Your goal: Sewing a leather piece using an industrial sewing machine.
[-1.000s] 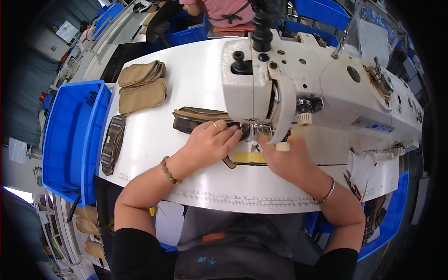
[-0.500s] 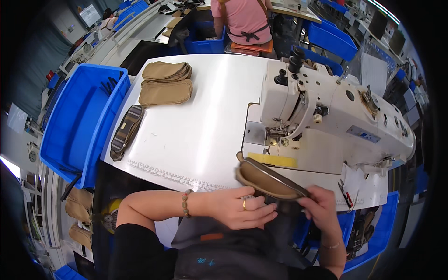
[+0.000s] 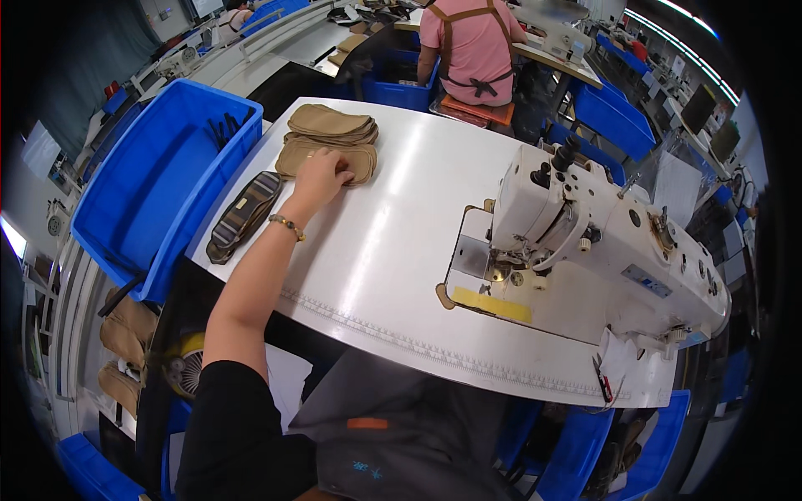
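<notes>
My left hand (image 3: 319,177) reaches to the far left of the white table, its fingers curled and pinched at the near pile of tan fabric pieces (image 3: 362,164). A second pile of tan fabric pieces (image 3: 327,121) lies just behind, its edges overlapping the first. Left of my wrist rests a dark striped pouch (image 3: 247,209) with a small pale label. My right hand is out of view.
A white sewing machine (image 3: 601,225) stands on the right, with a yellow strip (image 3: 491,304) beside its plate. Small red-and-black snips (image 3: 602,380) lie near the front edge. A blue bin (image 3: 150,200) flanks the table's left. Beyond, a person in pink (image 3: 476,50) sits facing away.
My left hand has gone from the front edge to the tan piles. The tan zippered pouch and my right hand have left the view. The whole view has shifted and tilted.
</notes>
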Tool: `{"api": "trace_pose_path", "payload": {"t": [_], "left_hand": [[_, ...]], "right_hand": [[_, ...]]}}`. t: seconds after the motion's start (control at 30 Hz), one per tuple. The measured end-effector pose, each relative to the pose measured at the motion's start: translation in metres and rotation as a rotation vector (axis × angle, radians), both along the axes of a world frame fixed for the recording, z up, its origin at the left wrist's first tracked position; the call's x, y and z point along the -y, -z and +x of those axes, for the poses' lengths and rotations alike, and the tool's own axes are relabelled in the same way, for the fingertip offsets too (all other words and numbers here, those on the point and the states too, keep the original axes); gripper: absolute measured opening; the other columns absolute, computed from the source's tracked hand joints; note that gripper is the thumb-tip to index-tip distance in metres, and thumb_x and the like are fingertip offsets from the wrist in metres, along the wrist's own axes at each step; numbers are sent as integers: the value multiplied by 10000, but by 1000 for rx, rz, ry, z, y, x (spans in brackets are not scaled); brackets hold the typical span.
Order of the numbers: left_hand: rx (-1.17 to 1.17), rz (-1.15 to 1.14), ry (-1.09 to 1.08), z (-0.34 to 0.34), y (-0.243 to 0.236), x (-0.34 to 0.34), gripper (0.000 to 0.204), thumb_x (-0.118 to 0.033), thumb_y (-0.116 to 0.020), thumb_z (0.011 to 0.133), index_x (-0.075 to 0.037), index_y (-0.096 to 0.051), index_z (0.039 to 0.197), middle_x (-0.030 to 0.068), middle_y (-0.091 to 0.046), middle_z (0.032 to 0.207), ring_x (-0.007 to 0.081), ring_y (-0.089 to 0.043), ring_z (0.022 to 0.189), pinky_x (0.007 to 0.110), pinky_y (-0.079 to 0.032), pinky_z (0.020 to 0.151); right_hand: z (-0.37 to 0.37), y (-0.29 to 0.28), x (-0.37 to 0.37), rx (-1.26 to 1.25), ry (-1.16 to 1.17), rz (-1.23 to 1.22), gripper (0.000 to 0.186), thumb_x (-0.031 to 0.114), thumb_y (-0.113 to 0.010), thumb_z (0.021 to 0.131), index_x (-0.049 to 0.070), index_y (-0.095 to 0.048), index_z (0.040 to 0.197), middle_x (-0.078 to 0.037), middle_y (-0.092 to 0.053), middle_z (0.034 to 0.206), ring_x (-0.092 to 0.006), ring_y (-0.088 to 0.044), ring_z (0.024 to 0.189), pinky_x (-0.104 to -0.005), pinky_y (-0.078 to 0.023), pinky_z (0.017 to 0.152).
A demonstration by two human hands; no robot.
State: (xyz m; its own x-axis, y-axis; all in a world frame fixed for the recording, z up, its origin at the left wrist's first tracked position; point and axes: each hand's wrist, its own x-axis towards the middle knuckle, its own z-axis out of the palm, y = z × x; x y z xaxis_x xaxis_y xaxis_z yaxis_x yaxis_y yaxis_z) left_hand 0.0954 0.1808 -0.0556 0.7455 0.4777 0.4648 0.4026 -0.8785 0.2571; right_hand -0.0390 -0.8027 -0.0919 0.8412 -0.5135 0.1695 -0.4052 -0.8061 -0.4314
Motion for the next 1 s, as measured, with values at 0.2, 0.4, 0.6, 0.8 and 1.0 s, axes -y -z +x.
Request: {"api": "trace_pose_path", "payload": {"t": [0.2, 0.4, 0.6, 0.8, 1.0], "left_hand": [[-171, -28, -22, -15, -8, 1, 152, -200, -724, 886, -60, -708, 946, 141, -688, 989, 355, -622, 998, 469, -508, 850], [-99, -154, 468, -27, -13, 120, 125, -156, -706, 876, -55, -636, 850, 126, -654, 926, 349, -616, 932, 454, -511, 808], [-72, -200, 767, -42, 5, 195, 170, -197, -743, 854, -78, -625, 885, 90, -637, 961, 300, -603, 974, 404, -493, 832], [-76, 39, 303, -81, -28, 108, 243, -228, -758, 863, -83, -678, 1040, 93, -669, 1118, 308, -607, 1093, 422, -486, 903], [-316, 84, -658, -149, -33, -28, 479, -323, -805, 833, -32, -683, 1194, 141, -669, 1259, 308, -612, 1185, 405, -503, 959]], "right_hand": [[89, -27, -99, -5, -22, 54, 437, 317, -669, 971, -45, -696, 1214, -255, -740, 1044, -341, -709, 913, -446, -529, 876], [172, -50, -251, 498, -909, -273, 139, 75, -599, 994, -46, -651, 1039, -121, -666, 899, -181, -625, 720, -289, -490, 660], [181, -60, -493, 232, -1787, -98, 469, 184, -787, 795, 4, -654, 1207, -173, -639, 1281, -369, -604, 1141, -469, -482, 980], [206, -51, -578, 255, -2113, -385, 745, 524, -734, 799, 3, -603, 1314, -146, -583, 1419, -314, -532, 1324, -481, -397, 1119], [235, -47, -579, 271, -2124, -291, 707, 507, -748, 801, 9, -629, 1289, -133, -600, 1404, -302, -551, 1308, -481, -411, 1108]]}}
